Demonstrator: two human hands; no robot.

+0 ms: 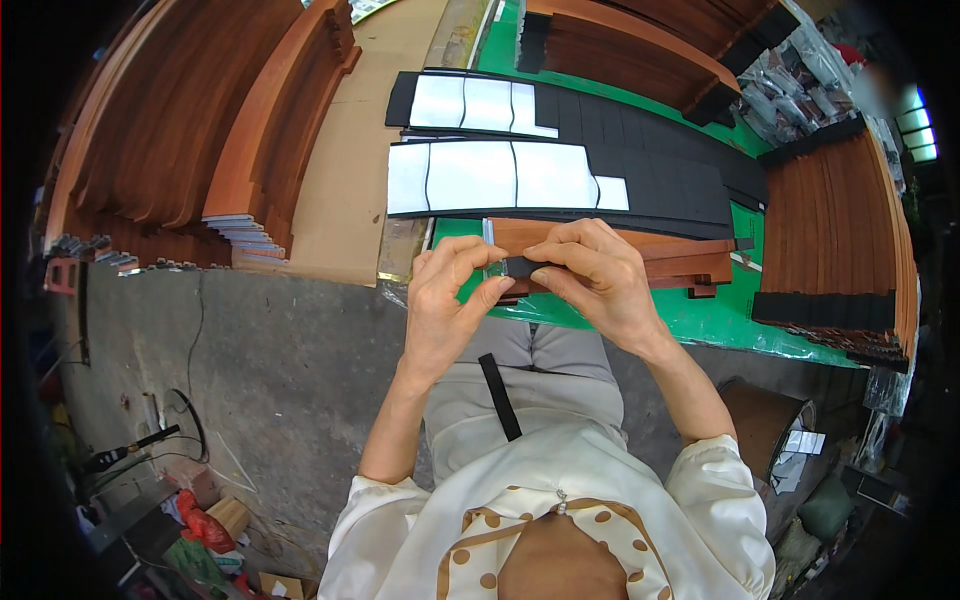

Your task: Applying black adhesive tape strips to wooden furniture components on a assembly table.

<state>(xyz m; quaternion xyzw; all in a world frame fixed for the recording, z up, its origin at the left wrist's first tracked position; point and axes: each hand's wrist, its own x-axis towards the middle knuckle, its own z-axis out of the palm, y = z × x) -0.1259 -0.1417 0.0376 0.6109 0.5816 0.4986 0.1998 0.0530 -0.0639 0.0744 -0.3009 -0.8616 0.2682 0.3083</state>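
A short black strip point(521, 267) lies between my two hands, over the end of a reddish-brown wood-look panel point(672, 268). My right hand point(600, 277) pinches the strip between thumb and fingers. At the strip's left end my left hand point(442, 297) is closed, thumb and fingertips bent toward each other; a small clear sliver seems to show there, too small to name. More brown wood-look panel point(530, 232) lies just beyond my fingers, partly covered by them. Both hands are above the near edge of a green table surface point(700, 318).
Beyond my hands lie black strips point(660, 185) with shiny white sheets point(470, 178) on them. Brown panels are stacked at the left point(270, 130), far side point(630, 60) and right point(835, 220), some with black ends. A brown drum point(765, 420) stands below right.
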